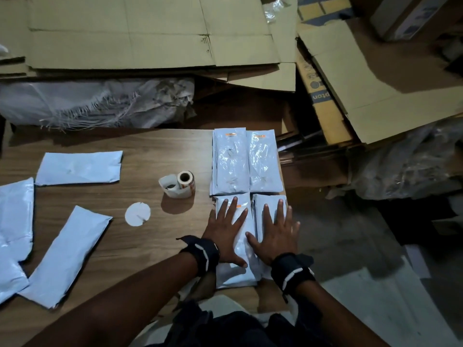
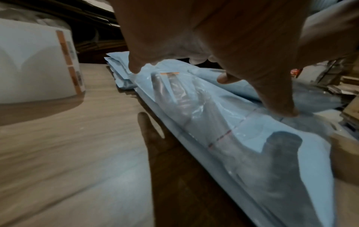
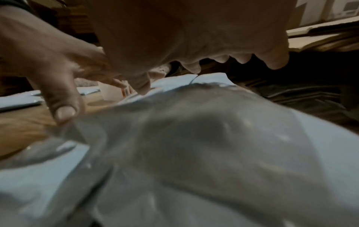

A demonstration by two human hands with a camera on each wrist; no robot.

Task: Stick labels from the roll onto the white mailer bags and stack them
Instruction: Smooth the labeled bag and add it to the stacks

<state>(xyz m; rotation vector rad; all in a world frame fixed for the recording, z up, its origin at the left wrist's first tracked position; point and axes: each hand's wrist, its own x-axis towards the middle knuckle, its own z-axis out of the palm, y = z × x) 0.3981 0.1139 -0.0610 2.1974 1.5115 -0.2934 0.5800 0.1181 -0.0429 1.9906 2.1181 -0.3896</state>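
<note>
1. The label roll (image 1: pixel 186 184) stands near the centre of the head frame on the wooden counter (image 1: pixel 130 236), its brown cardboard core facing up and a loose curl of white backing strip hanging at its left side. Orange-edged labels show on its outer wrap.
2. Just right of the roll, four piles of white mailer bags lie in a two-by-two block at the counter's right edge. The two far stacks (image 1: pixel 246 162) lie side by side, glossy and wrinkled, each with a small orange-marked label at its far end.
3. The left hand (image 1: pixel 226 229) lies flat, fingers straight and spread, on the near left stack (image 1: pixel 238 271); it curls round nothing. An orange label peeks out between its fingers.
4. The right hand (image 1: pixel 275 231) lies flat in the same way, fingers spread, on the near right stack (image 1: pixel 258 204), with its thumb reaching toward the seam between the two near piles.
5. In the left wrist view the top bag under the hand is pale, shiny and creased, with a thin dashed line across it.
6. At the left of the head frame, loose mailer bags (image 1: pixel 79 167) lie scattered at angles on the counter.
7. A round white paper disc (image 1: pixel 137 213) lies lower left of the roll.
8. Flattened cardboard sheets (image 1: pixel 150 31) fill the upper frame.
</note>
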